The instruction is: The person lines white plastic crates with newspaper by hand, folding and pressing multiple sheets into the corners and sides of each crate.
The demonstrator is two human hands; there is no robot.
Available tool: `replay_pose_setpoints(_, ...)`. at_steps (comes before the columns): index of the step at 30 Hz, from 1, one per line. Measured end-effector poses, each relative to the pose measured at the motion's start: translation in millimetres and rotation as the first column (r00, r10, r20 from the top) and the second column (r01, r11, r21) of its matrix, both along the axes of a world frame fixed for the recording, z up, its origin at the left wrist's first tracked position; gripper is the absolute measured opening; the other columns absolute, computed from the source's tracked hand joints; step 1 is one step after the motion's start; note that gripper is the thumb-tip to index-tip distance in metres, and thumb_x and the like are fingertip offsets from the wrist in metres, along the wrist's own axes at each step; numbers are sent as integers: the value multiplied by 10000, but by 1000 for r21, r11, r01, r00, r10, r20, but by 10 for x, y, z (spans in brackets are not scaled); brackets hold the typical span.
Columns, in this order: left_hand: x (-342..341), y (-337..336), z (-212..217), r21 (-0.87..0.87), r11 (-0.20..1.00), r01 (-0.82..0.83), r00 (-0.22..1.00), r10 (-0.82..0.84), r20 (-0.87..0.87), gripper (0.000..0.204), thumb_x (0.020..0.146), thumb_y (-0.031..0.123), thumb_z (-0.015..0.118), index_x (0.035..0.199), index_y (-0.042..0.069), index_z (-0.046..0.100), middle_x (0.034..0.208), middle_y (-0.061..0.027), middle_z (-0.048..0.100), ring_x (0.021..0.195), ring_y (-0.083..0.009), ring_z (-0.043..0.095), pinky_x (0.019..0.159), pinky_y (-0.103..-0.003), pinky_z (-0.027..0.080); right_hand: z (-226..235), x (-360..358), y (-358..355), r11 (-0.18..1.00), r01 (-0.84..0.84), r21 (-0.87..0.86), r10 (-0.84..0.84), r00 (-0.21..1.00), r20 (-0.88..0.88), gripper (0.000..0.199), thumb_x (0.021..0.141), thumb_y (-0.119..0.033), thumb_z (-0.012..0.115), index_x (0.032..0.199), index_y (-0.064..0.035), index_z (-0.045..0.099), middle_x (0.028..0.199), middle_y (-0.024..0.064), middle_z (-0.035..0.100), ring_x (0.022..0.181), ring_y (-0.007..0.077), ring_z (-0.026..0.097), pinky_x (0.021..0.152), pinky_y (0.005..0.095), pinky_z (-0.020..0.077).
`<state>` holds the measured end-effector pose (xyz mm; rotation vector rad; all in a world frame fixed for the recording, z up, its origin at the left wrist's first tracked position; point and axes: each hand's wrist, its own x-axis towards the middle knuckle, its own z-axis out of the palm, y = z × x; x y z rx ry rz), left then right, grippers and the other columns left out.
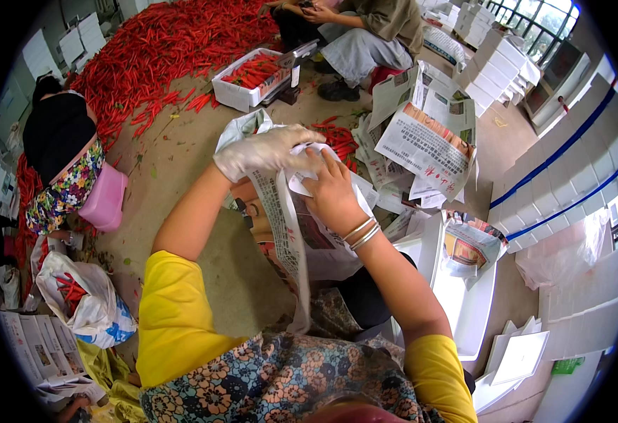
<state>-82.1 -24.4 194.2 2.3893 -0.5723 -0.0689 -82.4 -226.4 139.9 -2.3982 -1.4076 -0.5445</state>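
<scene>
Well, the newspaper (280, 211): it hung from both hands near the middle of the view, above the floor (147, 201), its lower end falling toward the flowered apron (259, 374).
Left hand (263, 151): in a pale glove, it grasped the upper part of the newspaper, fingers pointing toward the other hand.
Right hand (333, 187): ungloved, it pinched the newspaper's upper edge beside the glove (the thumb's exact place was hard to make out), with silvery bangles (363, 233) at the wrist.
Newspaper pile (425, 148): loose sheets overlapped beyond the right hand.
White tub (479, 310): it stood near the right forearm, with printed paper (467, 247) at its far end.
Chilies (175, 42): a broad red heap covered the far floor.
White box (230, 95): filled with chilies, it stood just before the heap.
Co-worker (55, 134): seated on a pink stool (104, 201) at the left.
</scene>
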Motion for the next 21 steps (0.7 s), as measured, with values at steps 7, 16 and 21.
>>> replay_pose_setpoints(7,11,274,-37,-309,942,130,952,-206,-226,802,785,598,593,1320,16,455,1328,-112,468,1247,-210,410,1076,-355,268,163,7,-110,999,7,51,8,955,-295,279,795,-131,608,1035,-11,531,1217,165,537,927,366,582,809,431,468)
replay_pose_setpoints(16,-52,173,-130,-534,846,-4,923,-202,-327,590,799,129,678,1315,-31,439,1283,-95,495,1183,-160,464,987,-294,383,107,25,-151,968,-33,249,130,915,-383,268,794,-96,597,994,38,478,1409,250,323,942,434,549,825,451,463)
replay_pose_setpoints(21,-4,55,-201,-540,828,-151,968,12,-253,453,834,50,621,1250,-49,471,1190,-97,561,1093,-150,525,952,-289,412,95,107,-136,922,-231,310,325,898,-295,453,742,-41,636,1183,-78,539,1413,263,303,1053,435,513,900,433,442)
